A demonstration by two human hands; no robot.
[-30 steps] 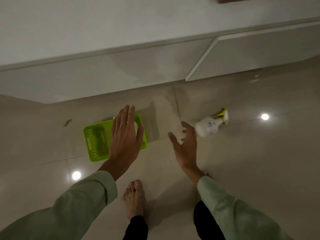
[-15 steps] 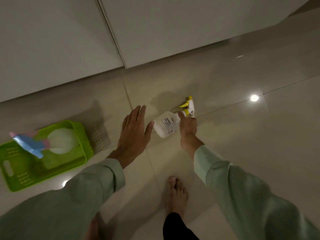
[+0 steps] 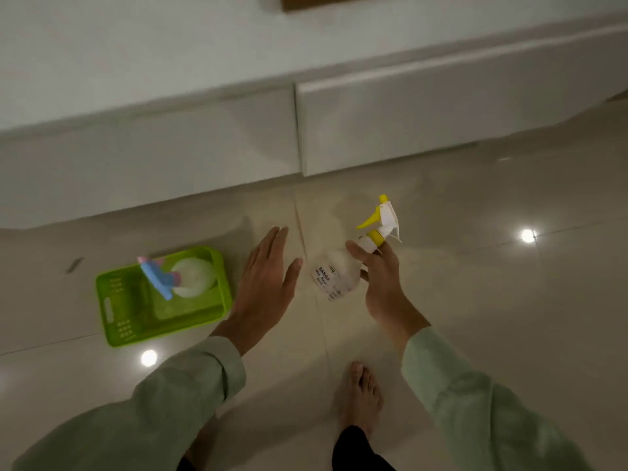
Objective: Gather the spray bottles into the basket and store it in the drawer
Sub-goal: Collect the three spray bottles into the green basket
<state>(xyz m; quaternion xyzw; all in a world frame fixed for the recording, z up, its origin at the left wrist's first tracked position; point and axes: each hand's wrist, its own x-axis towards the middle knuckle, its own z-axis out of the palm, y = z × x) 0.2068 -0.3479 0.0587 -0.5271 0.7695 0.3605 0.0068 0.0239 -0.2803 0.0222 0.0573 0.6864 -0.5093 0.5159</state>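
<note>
My right hand (image 3: pixel 382 283) grips a clear spray bottle with a yellow and white trigger head (image 3: pixel 334 273) by its neck, lifted above the floor, nozzle pointing up. My left hand (image 3: pixel 263 287) hovers flat with fingers spread, just left of the bottle and not touching it. A green plastic basket (image 3: pixel 117 311) sits on the floor at the left. Inside it lies a white spray bottle with a blue and pink trigger head (image 3: pixel 190 277).
White cabinet drawer fronts (image 3: pixel 390 120) run along the back, shut, with a vertical seam between two of them. The glossy tiled floor (image 3: pixel 492 300) reflects ceiling lights. My bare foot (image 3: pixel 360 396) stands below the held bottle.
My right hand has taken the yellow-headed bottle off the floor and raised it upright. My view has swung back so the basket is closer to centre.
</note>
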